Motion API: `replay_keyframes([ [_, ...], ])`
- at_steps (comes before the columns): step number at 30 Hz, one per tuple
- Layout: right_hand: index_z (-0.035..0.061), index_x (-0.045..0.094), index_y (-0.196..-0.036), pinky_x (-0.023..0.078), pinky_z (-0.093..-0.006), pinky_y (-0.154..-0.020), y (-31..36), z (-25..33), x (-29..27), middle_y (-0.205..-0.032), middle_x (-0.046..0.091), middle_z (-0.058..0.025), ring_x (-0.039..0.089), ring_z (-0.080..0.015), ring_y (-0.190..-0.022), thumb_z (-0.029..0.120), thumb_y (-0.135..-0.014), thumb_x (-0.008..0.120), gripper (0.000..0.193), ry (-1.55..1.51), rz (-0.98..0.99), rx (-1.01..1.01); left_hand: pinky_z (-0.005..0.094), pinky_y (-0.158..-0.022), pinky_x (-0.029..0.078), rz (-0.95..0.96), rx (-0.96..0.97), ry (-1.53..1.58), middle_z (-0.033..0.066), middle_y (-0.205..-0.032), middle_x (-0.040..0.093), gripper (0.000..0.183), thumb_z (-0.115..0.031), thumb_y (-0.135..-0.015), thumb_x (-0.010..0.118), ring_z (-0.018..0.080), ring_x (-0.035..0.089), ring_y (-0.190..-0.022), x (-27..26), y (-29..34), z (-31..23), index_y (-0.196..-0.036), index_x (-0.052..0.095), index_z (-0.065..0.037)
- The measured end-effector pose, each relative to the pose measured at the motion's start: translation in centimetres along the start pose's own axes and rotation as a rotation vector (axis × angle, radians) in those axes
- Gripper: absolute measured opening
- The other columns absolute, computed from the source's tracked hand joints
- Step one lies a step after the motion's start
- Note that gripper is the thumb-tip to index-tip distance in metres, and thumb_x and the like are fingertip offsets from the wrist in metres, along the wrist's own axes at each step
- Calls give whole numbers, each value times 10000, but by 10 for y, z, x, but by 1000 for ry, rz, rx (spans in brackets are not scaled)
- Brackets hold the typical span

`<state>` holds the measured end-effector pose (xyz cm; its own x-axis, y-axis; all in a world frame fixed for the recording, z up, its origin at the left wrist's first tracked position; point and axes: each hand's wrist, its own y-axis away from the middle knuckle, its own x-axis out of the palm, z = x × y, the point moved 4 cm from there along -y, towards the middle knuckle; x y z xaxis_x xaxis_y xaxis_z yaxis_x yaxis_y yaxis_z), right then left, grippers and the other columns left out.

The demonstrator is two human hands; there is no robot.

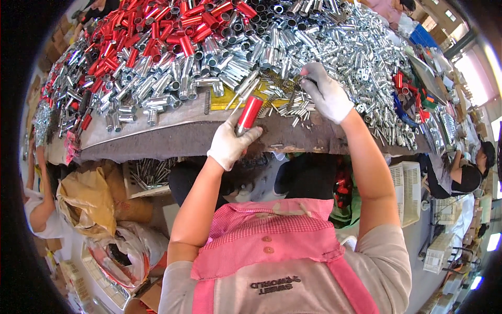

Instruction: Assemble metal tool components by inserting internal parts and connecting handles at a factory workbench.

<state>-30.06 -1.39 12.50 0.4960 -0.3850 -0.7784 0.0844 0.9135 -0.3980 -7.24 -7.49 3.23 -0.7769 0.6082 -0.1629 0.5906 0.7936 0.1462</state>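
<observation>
Gloved in white, my left hand point(230, 142) grips a shiny red metal tube point(251, 111) near the table's front edge. The tube is tilted, and a thin silvery rod point(239, 104) shows beside its upper end. Farther right, my right hand point(325, 93), also gloved, has its thumb and fingers drawn together over a heap of dark coil springs point(280, 86). Whatever is between those fingertips is too small to make out. The springs lie on a yellow sheet point(222, 98), with small silvery pins point(300, 107) scattered beside them.
Red tubes point(157, 26) are piled at the back left, silvery metal parts point(361, 47) across the middle and right. A single spring point(207, 101) lies left of the yellow sheet. Below the table stand a crate of rods point(149, 175) and a white crate point(408, 191). Other people work at both sides.
</observation>
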Motion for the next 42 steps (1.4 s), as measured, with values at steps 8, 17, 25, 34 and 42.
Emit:
replay_keyframes([
  [8,18,505,-1017,479,-296,-670,73,34,-5,-834,570,-78,594,-151,-737,51,-877,520,144,-380,439,21,292,-889,444,422,333,1,78,-1088,625,752,-202,-651,841,152,582,-972,50,24,1,-1293,481,-49],
  [17,36,514,-964,481,-410,-604,174,11,-9,-773,623,-127,611,-344,-704,127,-846,596,170,-179,336,26,270,-764,466,658,188,-122,42,-930,618,674,-328,-688,798,112,562,-794,120,54,31,-1250,517,-84],
  [25,57,492,-1083,454,-303,-508,232,-35,4,-718,611,-74,588,-180,-564,211,-891,504,247,-907,446,804,284,-753,466,653,160,-276,85,-875,624,507,-268,-700,776,173,586,-790,161,58,35,-1108,585,-34],
  [34,89,571,-1202,442,-414,-938,553,-307,173,-1219,549,-199,544,-318,-1130,316,-861,458,425,284,715,1431,251,-733,462,401,-162,-80,20,-879,602,403,-187,-767,730,100,553,-782,138,58,79,-1084,554,-12],
  [42,197,609,-1154,469,-403,-884,545,-301,196,-1174,603,-126,597,-308,-1047,395,-782,577,423,425,1186,982,202,-496,376,318,-260,26,-18,-675,532,301,-146,-777,703,50,470,-532,113,70,76,-1010,542,-44],
])
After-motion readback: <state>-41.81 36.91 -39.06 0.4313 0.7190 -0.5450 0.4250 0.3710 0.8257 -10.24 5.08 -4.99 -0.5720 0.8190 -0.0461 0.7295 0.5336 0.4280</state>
